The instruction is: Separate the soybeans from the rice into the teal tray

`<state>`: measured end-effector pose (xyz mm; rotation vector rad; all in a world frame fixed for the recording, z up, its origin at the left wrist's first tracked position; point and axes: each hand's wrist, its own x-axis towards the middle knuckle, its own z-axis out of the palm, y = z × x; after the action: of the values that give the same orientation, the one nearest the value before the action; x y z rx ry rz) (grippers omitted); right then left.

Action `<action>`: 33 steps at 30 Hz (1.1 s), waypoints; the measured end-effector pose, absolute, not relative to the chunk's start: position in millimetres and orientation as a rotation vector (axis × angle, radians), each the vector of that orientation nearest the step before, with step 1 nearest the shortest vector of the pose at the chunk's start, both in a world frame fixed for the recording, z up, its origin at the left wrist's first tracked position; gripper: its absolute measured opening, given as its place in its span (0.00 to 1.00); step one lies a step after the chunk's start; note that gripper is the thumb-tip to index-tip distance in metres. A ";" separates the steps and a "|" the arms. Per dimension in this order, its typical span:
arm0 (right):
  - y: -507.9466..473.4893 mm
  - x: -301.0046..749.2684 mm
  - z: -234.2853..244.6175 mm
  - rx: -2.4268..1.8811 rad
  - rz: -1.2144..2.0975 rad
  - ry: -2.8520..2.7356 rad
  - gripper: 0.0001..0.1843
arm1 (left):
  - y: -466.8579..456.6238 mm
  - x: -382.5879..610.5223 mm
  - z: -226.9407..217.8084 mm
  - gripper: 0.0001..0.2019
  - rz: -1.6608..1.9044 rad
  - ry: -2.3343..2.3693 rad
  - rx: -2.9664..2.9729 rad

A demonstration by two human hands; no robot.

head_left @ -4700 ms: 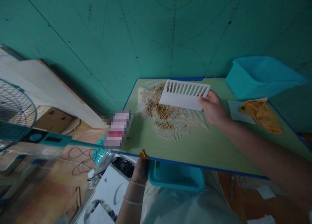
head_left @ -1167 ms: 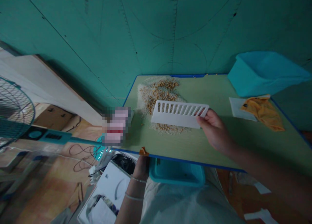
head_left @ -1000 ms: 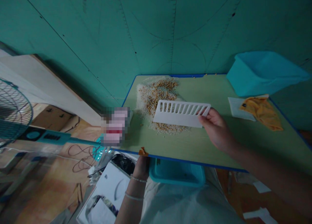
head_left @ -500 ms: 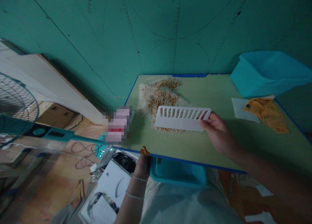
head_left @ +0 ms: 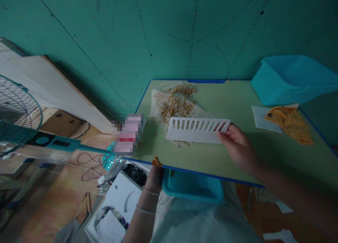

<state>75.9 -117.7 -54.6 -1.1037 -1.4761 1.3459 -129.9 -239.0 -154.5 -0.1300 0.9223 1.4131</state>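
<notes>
A white plastic plate with a row of slots (head_left: pixel 194 134) is gripped at its right end by my right hand (head_left: pixel 237 142), thumb on the near face. The plate stands tilted over the near part of a heap of white grains mixed with round yellow-brown beans (head_left: pixel 175 107). Some grains show through the slots and below its lower edge. My left hand (head_left: pixel 154 176) is at the table's near edge, beside the left end of a teal plastic basin (head_left: pixel 194 197) that sits below the edge at my lap. The fingers of that hand are hidden under the tabletop.
The light-green table (head_left: pixel 224 98) has a blue rim. A blue bin (head_left: pixel 280 86) stands at its right rear, by a yellow cloth (head_left: pixel 292 125) on white paper. A blurred pink pack (head_left: pixel 128 134) lies at the left corner, near a fan (head_left: pixel 18 112).
My right hand has drawn the slotted plate slightly toward me, over the near edge of the heap. The left hand and the basin stay put.
</notes>
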 end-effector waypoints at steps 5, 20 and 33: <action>-117.1 76.0 -56.5 -1.117 1.319 -1.479 0.05 | -240.1 -130.0 -156.5 0.21 1.460 0.952 -0.103; -121.1 76.7 -56.8 -1.114 1.364 -1.462 0.05 | -237.8 -129.2 -149.0 0.14 1.449 0.987 -0.080; -121.8 78.6 -61.3 -1.083 1.373 -1.422 0.06 | -238.2 -130.6 -159.9 0.18 1.493 0.966 -0.068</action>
<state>78.6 -121.8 -61.3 -1.0832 -1.4217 1.3727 -130.6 -238.2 -159.9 -0.0675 0.9658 1.4926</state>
